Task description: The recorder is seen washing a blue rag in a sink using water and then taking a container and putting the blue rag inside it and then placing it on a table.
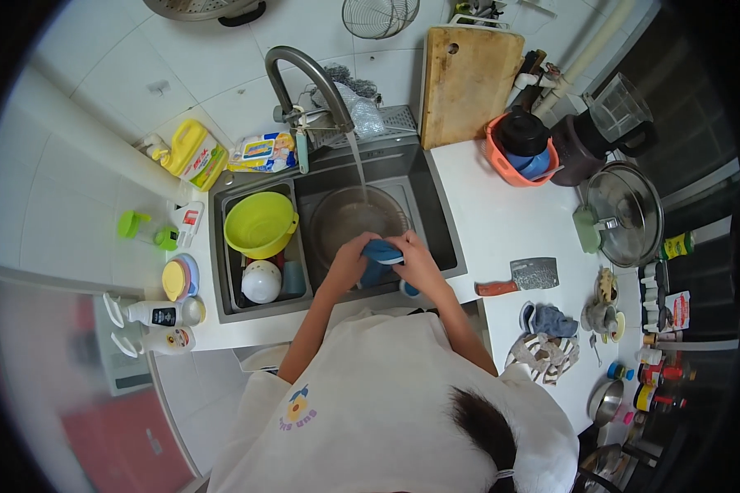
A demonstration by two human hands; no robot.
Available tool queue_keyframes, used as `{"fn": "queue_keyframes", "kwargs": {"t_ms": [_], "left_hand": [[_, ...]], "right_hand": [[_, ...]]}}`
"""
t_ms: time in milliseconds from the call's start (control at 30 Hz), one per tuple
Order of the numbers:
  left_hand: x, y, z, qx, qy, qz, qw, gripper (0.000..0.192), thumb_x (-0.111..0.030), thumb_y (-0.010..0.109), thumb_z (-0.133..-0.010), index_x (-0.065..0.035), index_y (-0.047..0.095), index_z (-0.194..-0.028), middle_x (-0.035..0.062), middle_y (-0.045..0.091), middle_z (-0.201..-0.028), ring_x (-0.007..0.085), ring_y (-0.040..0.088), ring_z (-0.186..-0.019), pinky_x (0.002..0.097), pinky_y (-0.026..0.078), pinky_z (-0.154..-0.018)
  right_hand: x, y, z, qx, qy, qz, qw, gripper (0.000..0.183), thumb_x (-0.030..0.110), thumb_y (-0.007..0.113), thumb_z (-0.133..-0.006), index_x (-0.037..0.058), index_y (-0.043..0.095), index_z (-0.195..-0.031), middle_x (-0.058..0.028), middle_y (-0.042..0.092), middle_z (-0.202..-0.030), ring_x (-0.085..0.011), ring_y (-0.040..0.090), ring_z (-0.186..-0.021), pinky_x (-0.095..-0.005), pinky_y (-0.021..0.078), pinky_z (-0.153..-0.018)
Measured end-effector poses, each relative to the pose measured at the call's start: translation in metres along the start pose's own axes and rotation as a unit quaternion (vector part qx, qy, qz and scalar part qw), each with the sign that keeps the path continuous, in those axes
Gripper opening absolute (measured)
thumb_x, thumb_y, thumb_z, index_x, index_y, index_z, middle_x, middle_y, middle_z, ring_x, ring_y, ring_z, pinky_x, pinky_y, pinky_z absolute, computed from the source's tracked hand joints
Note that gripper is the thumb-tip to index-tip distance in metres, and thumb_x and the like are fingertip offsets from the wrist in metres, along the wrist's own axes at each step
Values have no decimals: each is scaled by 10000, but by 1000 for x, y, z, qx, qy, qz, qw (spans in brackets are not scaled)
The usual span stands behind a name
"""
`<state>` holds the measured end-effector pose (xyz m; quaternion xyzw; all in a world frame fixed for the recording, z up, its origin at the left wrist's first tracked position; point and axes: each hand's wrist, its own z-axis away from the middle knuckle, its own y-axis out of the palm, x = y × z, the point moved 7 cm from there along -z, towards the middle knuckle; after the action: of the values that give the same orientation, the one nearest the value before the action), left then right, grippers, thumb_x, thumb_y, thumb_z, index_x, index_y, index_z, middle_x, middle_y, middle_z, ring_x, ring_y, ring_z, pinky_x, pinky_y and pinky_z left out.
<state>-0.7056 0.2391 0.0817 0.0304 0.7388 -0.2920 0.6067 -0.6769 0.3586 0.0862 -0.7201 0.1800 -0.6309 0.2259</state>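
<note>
My left hand (350, 262) and my right hand (417, 262) both grip a blue cloth item (382, 251) with a pale edge, over the front of the sink (450, 246). Part of the fabric hangs below my fingers. Another bit of blue and white shows under my right wrist, and I cannot tell if it belongs to the same piece. Just beyond my hands, a round basin (339, 215) sits in the right bowl. Water (356, 157) runs into it from the curved metal faucet (311, 61).
The left bowl holds a yellow-green plastic basin (259, 223), a white bowl (261, 282) and a grey-blue cup (293, 277). To the right, a cleaver (533, 273) lies on the counter near crumpled blue-grey cloth (554, 321). A wooden cutting board (468, 86) leans behind an orange basket (499, 157).
</note>
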Motion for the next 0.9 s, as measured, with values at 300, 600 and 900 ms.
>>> {"fn": "queue_keyframes", "kwargs": {"t_ms": [300,600,900], "left_hand": [[-66,-75,-16,-43,24,-30,998,347,102,353,-621,-29,471,-920,151,531,-811,292,513,-777,285,395,-708],[-87,-141,-27,-51,35,-126,990,178,4,494,-699,-51,460,-864,84,546,-784,196,538,-739,274,403,-658],[-109,-192,-47,-111,23,-21,993,155,-198,505,-789,-43,506,-803,-35,452,-652,38,400,-598,158,340,-543]], "right_hand": [[4,-41,-18,-2,-52,134,990,220,-1,510,-590,36,589,-793,-99,530,-752,-274,459,-795,-334,364,-713],[26,-121,-48,-72,-49,-58,995,171,-32,507,-674,-19,549,-839,-62,564,-759,-119,520,-701,-219,405,-656],[67,-175,-74,-86,-21,-257,962,190,115,527,-769,-9,534,-913,-12,559,-785,-49,496,-688,-174,394,-630]]}}
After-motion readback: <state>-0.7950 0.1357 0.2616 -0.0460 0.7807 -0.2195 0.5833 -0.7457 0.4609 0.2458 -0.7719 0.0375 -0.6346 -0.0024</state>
